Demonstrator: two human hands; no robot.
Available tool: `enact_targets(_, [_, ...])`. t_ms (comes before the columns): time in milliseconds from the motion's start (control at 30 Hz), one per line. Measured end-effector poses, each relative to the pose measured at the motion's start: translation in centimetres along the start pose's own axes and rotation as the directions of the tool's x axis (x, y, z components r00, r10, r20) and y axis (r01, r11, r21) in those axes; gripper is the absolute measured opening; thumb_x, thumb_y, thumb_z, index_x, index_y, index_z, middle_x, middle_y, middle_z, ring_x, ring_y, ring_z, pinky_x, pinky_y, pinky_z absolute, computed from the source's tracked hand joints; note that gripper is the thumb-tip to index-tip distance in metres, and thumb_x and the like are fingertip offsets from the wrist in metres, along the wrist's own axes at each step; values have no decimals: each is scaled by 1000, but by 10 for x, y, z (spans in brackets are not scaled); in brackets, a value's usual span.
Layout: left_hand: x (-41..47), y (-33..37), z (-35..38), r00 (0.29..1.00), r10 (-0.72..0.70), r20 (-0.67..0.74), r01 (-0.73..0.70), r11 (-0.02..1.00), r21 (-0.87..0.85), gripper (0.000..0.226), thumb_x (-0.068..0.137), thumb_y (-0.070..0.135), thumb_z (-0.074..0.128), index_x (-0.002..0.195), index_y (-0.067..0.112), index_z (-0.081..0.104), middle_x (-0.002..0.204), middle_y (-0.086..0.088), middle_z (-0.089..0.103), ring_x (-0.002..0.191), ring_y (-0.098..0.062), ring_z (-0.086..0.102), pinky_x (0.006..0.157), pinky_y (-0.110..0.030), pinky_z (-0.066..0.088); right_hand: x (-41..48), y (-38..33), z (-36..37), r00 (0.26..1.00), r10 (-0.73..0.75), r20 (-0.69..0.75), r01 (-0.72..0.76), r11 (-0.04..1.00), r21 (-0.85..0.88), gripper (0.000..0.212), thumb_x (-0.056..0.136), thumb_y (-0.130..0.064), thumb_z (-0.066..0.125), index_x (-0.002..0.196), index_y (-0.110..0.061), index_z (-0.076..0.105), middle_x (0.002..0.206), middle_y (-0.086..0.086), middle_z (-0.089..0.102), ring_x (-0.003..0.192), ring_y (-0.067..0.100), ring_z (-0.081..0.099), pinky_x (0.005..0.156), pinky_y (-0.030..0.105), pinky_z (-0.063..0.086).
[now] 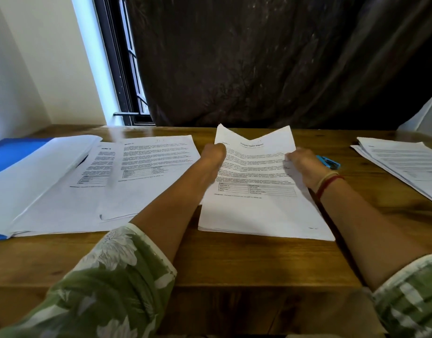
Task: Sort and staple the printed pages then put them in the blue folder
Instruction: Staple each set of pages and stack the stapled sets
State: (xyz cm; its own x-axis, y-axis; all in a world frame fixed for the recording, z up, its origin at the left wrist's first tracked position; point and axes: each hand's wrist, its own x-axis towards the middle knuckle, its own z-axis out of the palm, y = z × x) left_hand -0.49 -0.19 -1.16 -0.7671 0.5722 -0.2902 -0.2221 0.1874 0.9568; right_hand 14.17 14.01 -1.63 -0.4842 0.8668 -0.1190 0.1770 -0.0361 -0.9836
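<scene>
Left hand (213,154): grips the page stack (256,191) at its far left edge.
Right hand (305,164): grips its far right edge.
Page stack: mid-table (234,259), far end buckled.
Blue folder (12,152): table's left edge.

The folder (15,150) at nine o'clock was bright blue. The printed pages (256,167) were white with black text and ruled tables. The stapler (328,162) at three o'clock was light blue. The table (234,259) was brown wood with darker grain. The sleeve (107,284) at seven o'clock was green with white flowers. The bracelet (329,182) at three o'clock was red. The curtain (271,57) at twelve o'clock was dark brown.
</scene>
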Motion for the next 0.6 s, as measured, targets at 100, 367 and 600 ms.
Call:
enact_targets(100, [-3,4,-2,998,37,47,-39,998,40,27,99,28,43,113,13,59,94,-3,73,94,-20,69,73,-24,48,-2,2,5,999,33,33,-33,999,18,16,102,-7,36,105,-14,50,94,8,60,70,15,55,54,19,48])
enact_targets(367, [-1,8,-40,955,86,283,3,953,-302,27,97,28,53,114,8,63,106,-13,72,87,-26,71,67,-36,57,1,-8,-10,995,28,92,-20,996,-88,32,98,-10,49,129,-6,52,132,17,56,121,34,54,104,44,42])
enact_targets(600, [6,3,-38,917,279,285,-66,811,-581,22,98,23,52,114,20,66,97,-16,69,78,-27,68,66,-37,58,2,-4,-4,964,94,248,-99,995,5,16,101,-10,44,98,-15,59,75,-1,74,62,9,70,52,25,55])
